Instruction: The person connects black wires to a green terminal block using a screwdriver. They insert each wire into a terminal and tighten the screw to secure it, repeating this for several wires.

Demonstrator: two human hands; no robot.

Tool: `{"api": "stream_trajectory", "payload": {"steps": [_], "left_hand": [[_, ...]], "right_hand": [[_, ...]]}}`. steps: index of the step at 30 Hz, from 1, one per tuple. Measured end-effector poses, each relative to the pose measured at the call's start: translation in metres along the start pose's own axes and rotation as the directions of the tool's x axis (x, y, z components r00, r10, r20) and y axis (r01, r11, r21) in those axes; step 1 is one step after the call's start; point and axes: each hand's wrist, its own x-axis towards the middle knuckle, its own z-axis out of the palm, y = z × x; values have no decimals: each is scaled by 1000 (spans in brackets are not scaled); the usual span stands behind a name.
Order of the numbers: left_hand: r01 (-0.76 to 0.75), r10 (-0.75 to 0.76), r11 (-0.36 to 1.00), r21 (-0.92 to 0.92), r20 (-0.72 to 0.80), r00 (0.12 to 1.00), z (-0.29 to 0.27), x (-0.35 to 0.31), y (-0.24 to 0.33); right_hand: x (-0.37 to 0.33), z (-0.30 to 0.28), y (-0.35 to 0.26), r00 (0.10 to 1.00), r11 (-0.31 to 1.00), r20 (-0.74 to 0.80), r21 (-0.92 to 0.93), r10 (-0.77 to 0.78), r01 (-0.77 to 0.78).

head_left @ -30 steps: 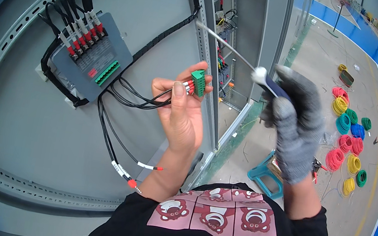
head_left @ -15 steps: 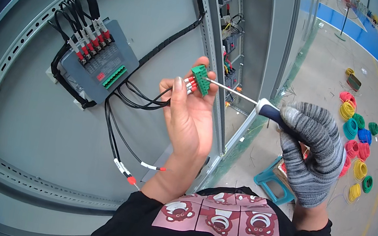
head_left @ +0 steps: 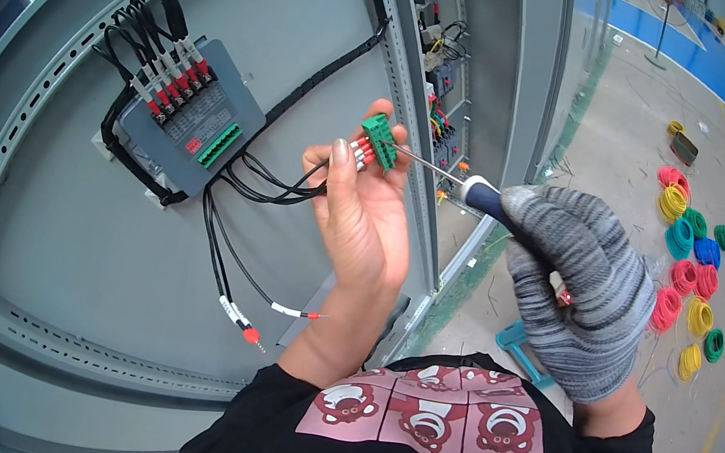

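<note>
Near the middle of the scene, the bare left hand (head_left: 362,227) grips a green terminal block (head_left: 379,138) between its fingertips and thumb, palm turned up. To its right, the right hand (head_left: 579,289), in a grey knitted glove, is closed around the dark blue and white handle of a screwdriver (head_left: 482,197), whose thin shaft points left and whose tip meets the right side of the terminal block. Red-sleeved wire ends (head_left: 362,151) enter the block's left side, and their black wires (head_left: 266,195) loop left from the fingers toward a grey module (head_left: 251,115) mounted on a grey metal panel (head_left: 82,274). On that module, a green socket (head_left: 220,144) sits on the right part, while a row of red-sleeved connectors (head_left: 176,87) runs along its far side. Below it, loose wires (head_left: 217,245) with white markers and red ends hang toward the near side. A black wrapped cable bundle (head_left: 316,78) runs from the module to the far right along the panel. Beyond the hands, an open cabinet bay (head_left: 490,65) holds wiring and devices. At right, a blue-green stool (head_left: 523,352) is partly hidden behind the glove, and red, yellow, green and blue wire coils (head_left: 679,242) lie on the pale floor (head_left: 618,126).
</note>
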Motion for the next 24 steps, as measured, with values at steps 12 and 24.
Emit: {"api": "stream_trajectory", "payload": {"steps": [12,24], "left_hand": [[-98,99,984,149,6,995,-7,5,-9],[-123,126,987,101,-26,992,-15,4,-13]], "right_hand": [[14,12,-5,995,998,81,-28,-55,58],[0,24,7,997,997,16,-24,69,-69]]}}
